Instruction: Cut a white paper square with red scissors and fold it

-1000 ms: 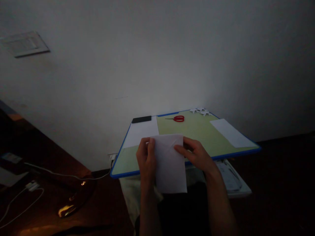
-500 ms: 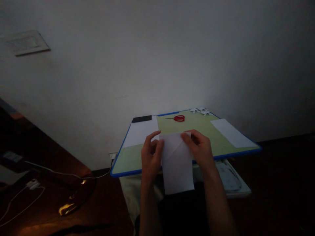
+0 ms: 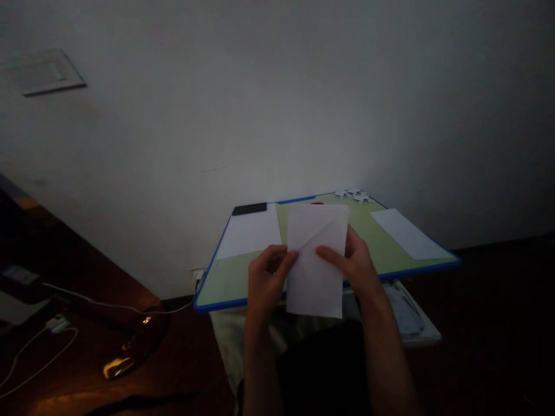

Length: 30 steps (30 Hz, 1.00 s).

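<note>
A white sheet of paper [image 3: 315,283] with a diagonal crease across its upper half is held up in front of me, above the table's near edge. My left hand [image 3: 269,277] pinches its left side, thumb on the front and fingers behind. On the right side, my right hand [image 3: 356,263] grips it with the thumb lying across the front; its other fingers are mostly hidden behind the paper. Just above the sheet's top edge, a bit of the red scissors' handle [image 3: 317,203] shows, and the rest is covered.
The light green table [image 3: 225,286] has a blue rim. On it lie a white sheet [image 3: 249,234] and black flat object [image 3: 250,208] at left, white paper pieces [image 3: 354,195] at the back right, and another sheet [image 3: 407,233] at right. A white cable [image 3: 113,306] runs at left.
The paper has risen and now hides most of the scissors. Both hands have gone from its top corners to grips lower on its sides.
</note>
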Tool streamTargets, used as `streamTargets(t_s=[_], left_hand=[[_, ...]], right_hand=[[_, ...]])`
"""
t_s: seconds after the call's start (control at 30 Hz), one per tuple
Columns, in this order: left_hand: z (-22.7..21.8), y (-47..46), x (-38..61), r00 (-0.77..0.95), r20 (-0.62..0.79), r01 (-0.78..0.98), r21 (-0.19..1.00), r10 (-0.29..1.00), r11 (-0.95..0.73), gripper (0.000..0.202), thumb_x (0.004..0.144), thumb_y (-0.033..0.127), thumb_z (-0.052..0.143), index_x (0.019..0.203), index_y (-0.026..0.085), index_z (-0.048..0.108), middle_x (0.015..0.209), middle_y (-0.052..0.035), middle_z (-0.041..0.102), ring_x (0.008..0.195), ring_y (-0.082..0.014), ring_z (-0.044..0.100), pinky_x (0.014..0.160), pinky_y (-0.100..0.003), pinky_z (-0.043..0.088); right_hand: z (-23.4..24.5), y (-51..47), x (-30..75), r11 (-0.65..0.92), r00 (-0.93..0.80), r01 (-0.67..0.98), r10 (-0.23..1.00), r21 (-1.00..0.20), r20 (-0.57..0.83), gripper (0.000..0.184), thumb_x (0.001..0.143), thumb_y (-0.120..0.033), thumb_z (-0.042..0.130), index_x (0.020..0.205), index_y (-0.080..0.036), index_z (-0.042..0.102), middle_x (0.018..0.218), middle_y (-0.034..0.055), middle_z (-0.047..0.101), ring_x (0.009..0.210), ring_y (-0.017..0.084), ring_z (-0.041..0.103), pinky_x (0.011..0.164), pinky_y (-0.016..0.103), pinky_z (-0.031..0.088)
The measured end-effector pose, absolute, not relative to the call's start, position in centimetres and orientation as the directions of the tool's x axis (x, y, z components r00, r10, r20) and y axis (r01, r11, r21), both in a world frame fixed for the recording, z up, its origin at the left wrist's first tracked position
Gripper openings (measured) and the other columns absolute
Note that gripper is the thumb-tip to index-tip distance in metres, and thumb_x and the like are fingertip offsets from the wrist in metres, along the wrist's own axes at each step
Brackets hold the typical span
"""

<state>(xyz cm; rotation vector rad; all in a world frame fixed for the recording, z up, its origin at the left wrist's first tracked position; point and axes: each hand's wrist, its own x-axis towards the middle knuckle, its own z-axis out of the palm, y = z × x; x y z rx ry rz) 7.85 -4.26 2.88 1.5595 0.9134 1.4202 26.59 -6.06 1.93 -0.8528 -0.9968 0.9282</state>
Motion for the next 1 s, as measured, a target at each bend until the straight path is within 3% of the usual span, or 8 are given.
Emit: streamTargets(t_s=[0.07, 0.13, 0.33, 0.57, 0.87, 1.0], left_hand=[[2.89, -4.26, 8.06, 0.101, 0.398, -0.03, 0.917, 0.912, -0.397, 0.018, 0.083, 0.036, 0.083, 0.089, 0.02, 0.077, 0.083, -0.0059, 0.082, 0.075, -0.0207, 0.077, 0.067, -0.028, 0.059], [2.81, -4.28, 8.12, 0.129, 0.384, -0.035, 0.923, 0.914, -0.383, 0.02, 0.084, 0.036, 0.083, 0.094, 0.02, 0.077, 0.081, -0.0051, 0.081, 0.074, -0.0196, 0.077, 0.065, -0.027, 0.058], [2.64, -4.25, 7.83, 0.146, 0.373, -0.044, 0.928, 0.916, -0.371, 0.027, 0.079, 0.035, 0.088, 0.1, 0.02, 0.077, 0.08, -0.0024, 0.078, 0.074, -0.0168, 0.075, 0.068, -0.024, 0.058], [3.05, -4.77, 7.95, 0.13, 0.427, -0.131, 0.902, 0.895, -0.411, 0.045, 0.084, 0.03, 0.086, 0.125, 0.023, 0.069, 0.09, -0.0018, 0.079, 0.079, -0.0159, 0.075, 0.067, -0.022, 0.058], [3.08, -4.7, 8.02, 0.135, 0.425, -0.101, 0.904, 0.895, -0.415, 0.036, 0.086, 0.032, 0.085, 0.118, 0.023, 0.074, 0.083, 0.0004, 0.077, 0.075, -0.014, 0.074, 0.064, -0.02, 0.056], [3.02, -4.6, 8.24, 0.111, 0.385, -0.075, 0.922, 0.916, -0.379, 0.024, 0.085, 0.034, 0.084, 0.103, 0.021, 0.078, 0.078, -0.0014, 0.08, 0.069, -0.0149, 0.075, 0.061, -0.021, 0.056]], right_hand=[[1.64, -6.17, 26.62, 0.291, 0.201, -0.188, 0.946, -0.938, 0.253, 0.049, 0.063, -0.042, 0.098, 0.101, -0.018, 0.078, 0.097, 0.0108, 0.084, 0.082, 0.029, 0.077, 0.07, 0.037, 0.061], [1.4, -6.17, 26.67, 0.257, 0.225, -0.187, 0.951, -0.948, 0.214, 0.044, 0.063, -0.046, 0.098, 0.089, -0.016, 0.079, 0.091, 0.0117, 0.085, 0.076, 0.028, 0.076, 0.067, 0.037, 0.061], [1.34, -6.02, 26.78, 0.31, 0.307, -0.249, 0.924, -0.918, 0.228, 0.046, 0.066, -0.045, 0.098, 0.096, -0.018, 0.078, 0.093, 0.0081, 0.084, 0.075, 0.025, 0.074, 0.065, 0.033, 0.059], [1.54, -5.74, 26.44, 0.39, 0.327, -0.274, 0.897, -0.879, 0.296, 0.054, 0.07, -0.039, 0.097, 0.115, -0.025, 0.072, 0.103, 0.0044, 0.083, 0.086, 0.025, 0.075, 0.07, 0.032, 0.06], [1.55, -6.04, 26.49, 0.404, 0.326, -0.276, 0.893, -0.872, 0.31, 0.051, 0.071, -0.039, 0.096, 0.114, -0.025, 0.073, 0.102, 0.0044, 0.084, 0.085, 0.025, 0.076, 0.071, 0.033, 0.061], [1.48, -6.19, 26.5, 0.372, 0.273, -0.248, 0.913, -0.894, 0.304, 0.05, 0.067, -0.039, 0.098, 0.109, -0.021, 0.076, 0.102, 0.007, 0.084, 0.085, 0.026, 0.076, 0.073, 0.035, 0.062]])
